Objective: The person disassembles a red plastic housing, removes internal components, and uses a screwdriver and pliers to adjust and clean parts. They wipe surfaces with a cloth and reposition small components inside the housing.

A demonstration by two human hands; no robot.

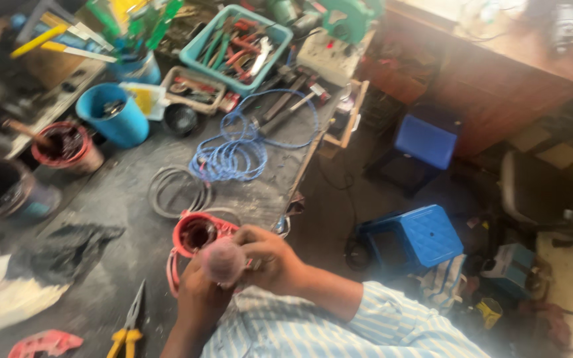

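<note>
A small round pink part [222, 260] is held up close to the body, clamped between the left hand [200, 298] from below and the right hand [270, 255] from the side, just above a red housing [197, 232] near the workbench edge [300, 179]. It appears a fitting or inspection step is in hand, and a steady grip seems called for. Open room is scant: yellow-handled pliers [127, 331] lie left, a blue coiled cable [233, 156] beyond, the drop to the floor right.

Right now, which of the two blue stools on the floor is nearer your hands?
The lower blue stool, just right of the workbench edge beside the right hand. The other blue stool stands farther off, by the wooden cabinet.
</note>
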